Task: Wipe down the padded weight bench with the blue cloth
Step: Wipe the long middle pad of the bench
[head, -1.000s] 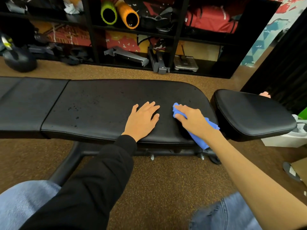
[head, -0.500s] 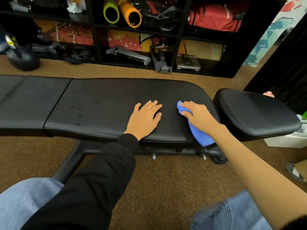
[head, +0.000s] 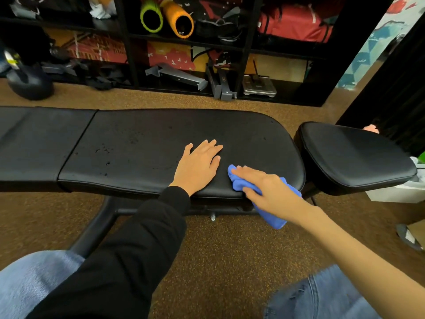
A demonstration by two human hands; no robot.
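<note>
The black padded bench (head: 142,143) runs across the view, with a separate seat pad (head: 354,157) at the right. Small droplets speckle the middle pad. My left hand (head: 197,166) rests flat on the middle pad near its front edge, fingers straight. Just to its right, my right hand (head: 269,192) holds the bunched blue cloth (head: 239,183) against the pad's front right corner. The cloth's tail hangs down past the pad's edge below my wrist.
A black shelf unit (head: 243,47) behind the bench holds foam rollers (head: 165,18), a red bag and metal parts. A dark round weight (head: 27,81) sits on the speckled floor at far left. A white box (head: 400,192) stands at the right.
My right hand has pulled the blue cloth toward me, from the pad's middle right down to its front edge. My left hand has stayed in place.
</note>
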